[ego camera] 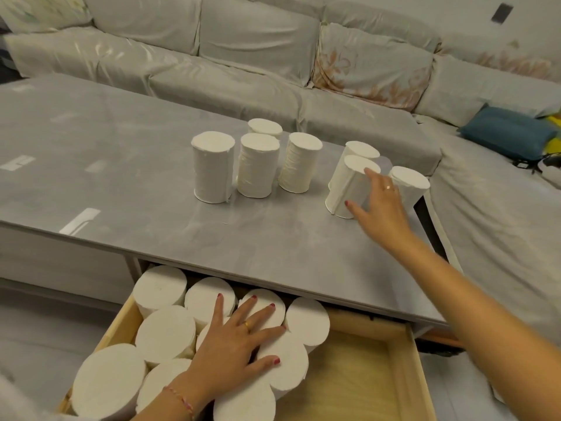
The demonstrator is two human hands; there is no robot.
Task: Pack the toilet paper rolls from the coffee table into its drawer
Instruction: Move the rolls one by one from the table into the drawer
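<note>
The left hand (236, 338) lies flat, fingers spread, on the packed rolls (165, 332) in the near drawer (400, 357). The right hand (379, 205), arm stretched far, grips a tilted roll (346, 189) on the surface (121, 165); 6 more rolls (258, 165) stand there.

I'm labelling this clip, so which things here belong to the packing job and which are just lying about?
Part of the job:
- seven rolls on the coffee table, the nearest right one under the right hand
- open drawer, rolls packed in its left part
- left hand flat on the packed rolls

Lying about:
- covered sofa
- blue cushion
</note>
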